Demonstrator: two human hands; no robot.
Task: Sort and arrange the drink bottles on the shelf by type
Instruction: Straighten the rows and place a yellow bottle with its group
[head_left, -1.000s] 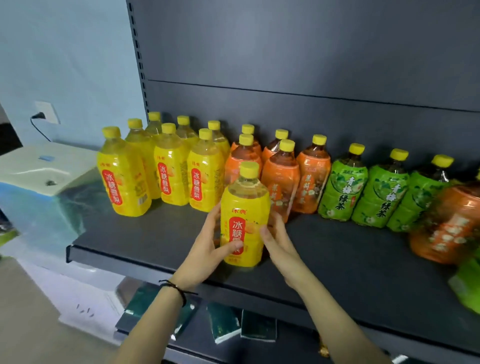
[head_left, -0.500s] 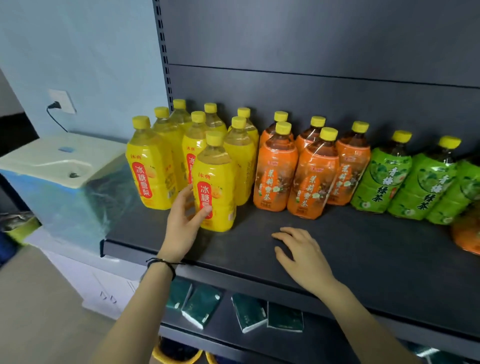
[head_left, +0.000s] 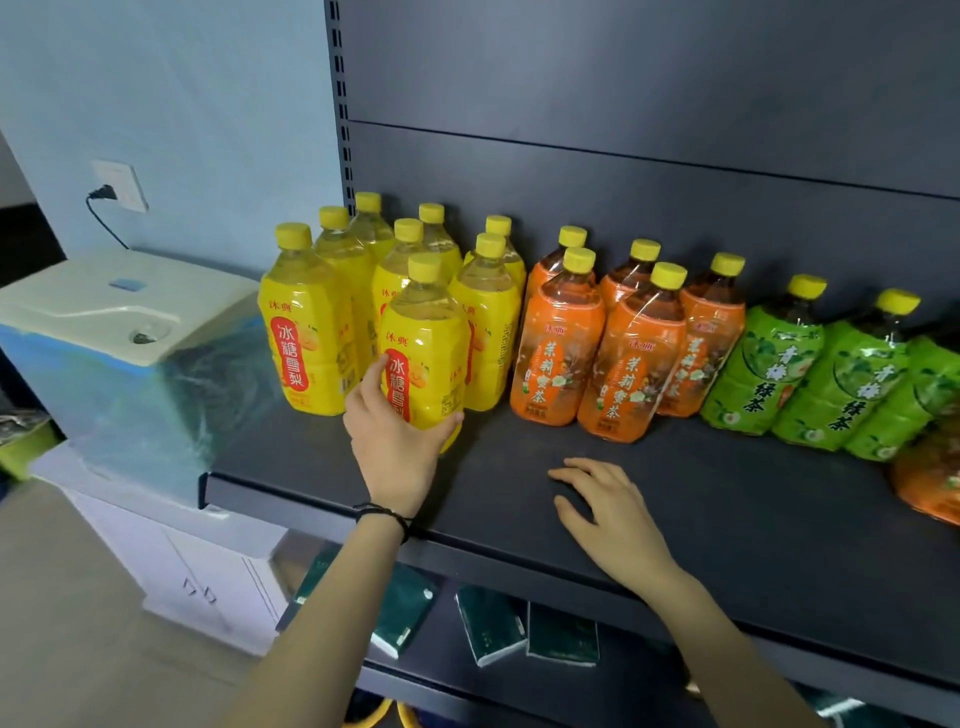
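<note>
The left hand (head_left: 396, 441) wraps its fingers around the lower body of a yellow-labelled plastic drink bottle (head_left: 427, 343) — upright at the front of the yellow group on the dark grey metal shelf (head_left: 727, 509). The right hand (head_left: 613, 514) rests flat on the shelf, fingers released — holding nothing.

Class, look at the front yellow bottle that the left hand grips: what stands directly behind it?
Behind the front yellow bottle, held by the left hand, more yellow bottles stand in rows toward the shelf's back panel. Only their caps and shoulders show; their lower bodies are covered.
</note>
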